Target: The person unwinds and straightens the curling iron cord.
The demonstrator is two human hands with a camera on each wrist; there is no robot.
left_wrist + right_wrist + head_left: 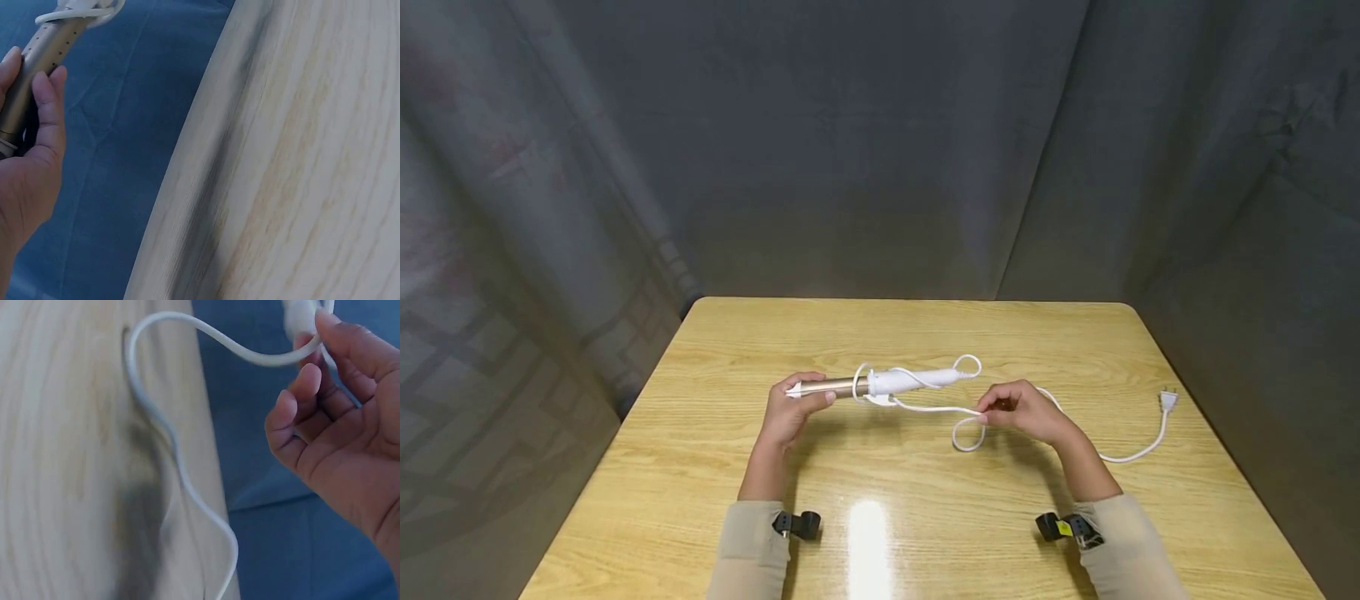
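Observation:
A curling iron (pixel 880 383) with a gold barrel (pixel 39 62) and white handle is held just above the wooden table (pixel 880 483). My left hand (pixel 790 410) grips the gold barrel near its tip. Its white cord (pixel 925 408) winds once around the iron and loops off the handle end. My right hand (pixel 1022 410) pinches that cord (pixel 250 356) between thumb and fingers to the right of the handle. The rest of the cord trails right to the plug (pixel 1168 400) lying on the table.
Grey-blue cloth (pixel 880 142) hangs behind and on both sides of the table. The table's far edge (pixel 910 300) lies a little beyond the iron. Wrist cameras (pixel 797 525) sit on both beige sleeves.

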